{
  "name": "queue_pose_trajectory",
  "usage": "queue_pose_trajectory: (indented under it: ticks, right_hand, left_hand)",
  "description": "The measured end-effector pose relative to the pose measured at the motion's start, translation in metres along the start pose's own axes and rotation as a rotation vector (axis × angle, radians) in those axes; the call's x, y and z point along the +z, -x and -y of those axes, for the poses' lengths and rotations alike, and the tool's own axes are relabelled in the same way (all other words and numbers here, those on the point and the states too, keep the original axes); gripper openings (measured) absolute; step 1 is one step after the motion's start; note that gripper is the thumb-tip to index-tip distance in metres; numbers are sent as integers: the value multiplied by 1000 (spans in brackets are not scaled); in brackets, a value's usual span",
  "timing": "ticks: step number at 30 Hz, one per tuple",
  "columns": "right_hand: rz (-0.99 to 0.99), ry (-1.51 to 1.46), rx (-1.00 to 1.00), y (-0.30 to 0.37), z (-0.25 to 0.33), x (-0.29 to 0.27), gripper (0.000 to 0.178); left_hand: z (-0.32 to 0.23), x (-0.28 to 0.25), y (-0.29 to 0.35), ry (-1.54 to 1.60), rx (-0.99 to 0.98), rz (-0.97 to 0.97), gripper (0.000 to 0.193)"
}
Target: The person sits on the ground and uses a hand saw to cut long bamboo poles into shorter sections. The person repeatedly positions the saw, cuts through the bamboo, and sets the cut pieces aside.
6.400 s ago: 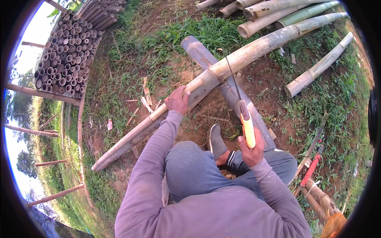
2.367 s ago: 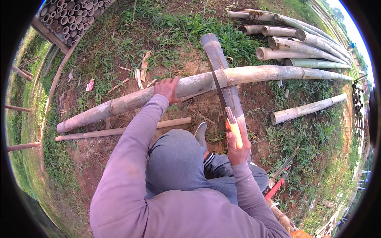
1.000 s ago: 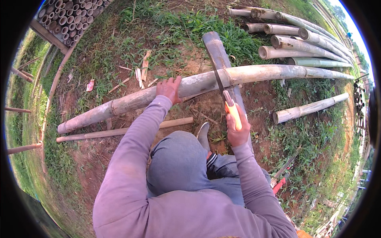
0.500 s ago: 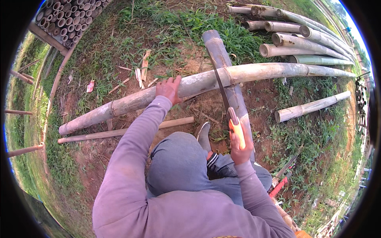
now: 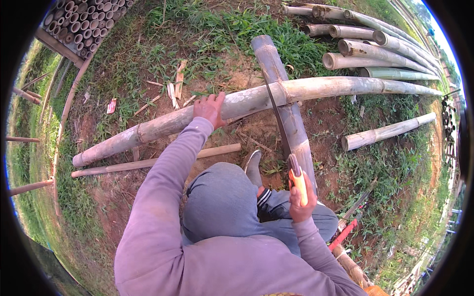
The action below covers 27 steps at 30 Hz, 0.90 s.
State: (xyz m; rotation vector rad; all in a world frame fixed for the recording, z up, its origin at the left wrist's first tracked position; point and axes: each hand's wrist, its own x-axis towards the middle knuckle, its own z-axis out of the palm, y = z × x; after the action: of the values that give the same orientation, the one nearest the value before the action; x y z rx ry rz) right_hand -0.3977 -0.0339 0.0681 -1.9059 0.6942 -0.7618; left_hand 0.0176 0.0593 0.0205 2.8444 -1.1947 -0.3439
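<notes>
A long, pale bamboo pole (image 5: 165, 123) stretches across the view in front of me. My left hand (image 5: 209, 109) grips it from above, fingers curled over its top, left of the saw. With my right hand (image 5: 302, 200) I hold a handsaw (image 5: 282, 126) by its orange handle. The saw's dark blade lies across the pole, just left of a node; I cannot tell how deep it sits. Under the pole, a thick greyish bamboo log (image 5: 296, 133) runs away from me and props it up.
At the upper right lies a pile of cut bamboo poles (image 5: 365, 49). A short bamboo piece (image 5: 390, 131) rests on the grass at right, and a thin bamboo stick (image 5: 163, 162) on the soil at left. Bamboo ends (image 5: 86, 24) are stacked at the upper left. A red object (image 5: 344, 234) lies near my knee.
My right hand has drawn the saw back toward me and slightly right, so the handle sits lower. My left hand stays put on the bamboo pole.
</notes>
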Motion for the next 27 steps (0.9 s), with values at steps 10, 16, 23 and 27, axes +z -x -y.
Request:
queue_pose_trajectory:
  ticks: [10, 16, 23, 27]
  right_hand:
    - [43, 32, 47, -42, 30, 3, 52]
    - [19, -40, 66, -28, -3, -9, 53]
    - [43, -103, 122, -151, 36, 62, 42]
    - [47, -196, 87, -120, 6, 67, 38]
  left_hand:
    - [3, -8, -1, 41, -12, 59, 106]
    - [-5, -7, -7, 0, -16, 50, 104]
    - [-1, -3, -6, 41, 30, 34, 101]
    - [-1, -3, -10, 46, 31, 8, 96]
